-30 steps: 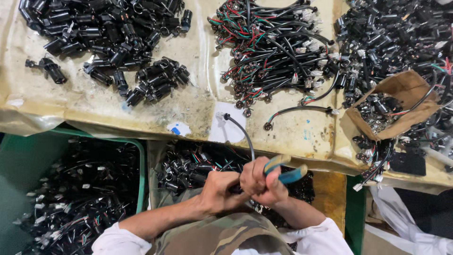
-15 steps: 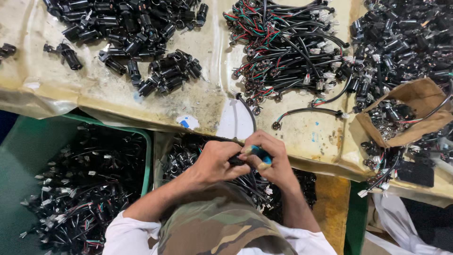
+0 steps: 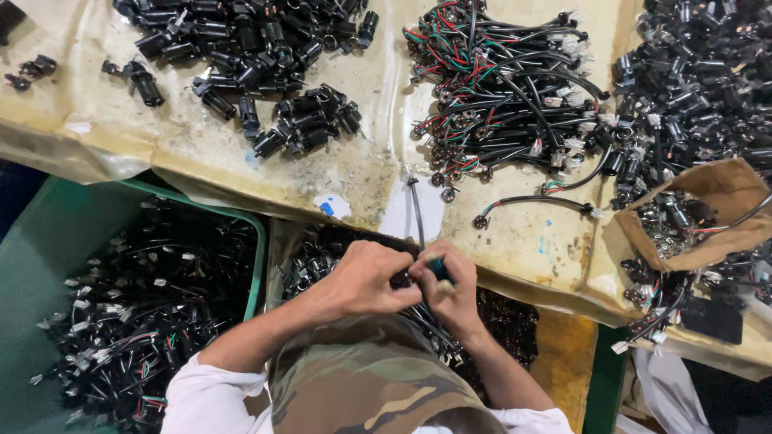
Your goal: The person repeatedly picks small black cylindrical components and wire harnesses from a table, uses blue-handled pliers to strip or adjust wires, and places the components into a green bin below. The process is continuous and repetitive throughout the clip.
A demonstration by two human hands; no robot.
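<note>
Both hands have drawn together: the left hand point(image 3: 366, 277) pinches a thin black cable point(image 3: 416, 210) rising beyond its fingers, steadying it while the right hand point(image 3: 452, 288) wraps a blue-handled tool point(image 3: 438, 268).

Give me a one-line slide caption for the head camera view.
Both hands, left hand and right hand, grip a blue-handled tool on a black cable.

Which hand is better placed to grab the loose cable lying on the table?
Probably the right hand: the loose cable lies ahead and to its side. But it grips a blue-handled tool; the left hand pinches the black cable they both work on.
</note>
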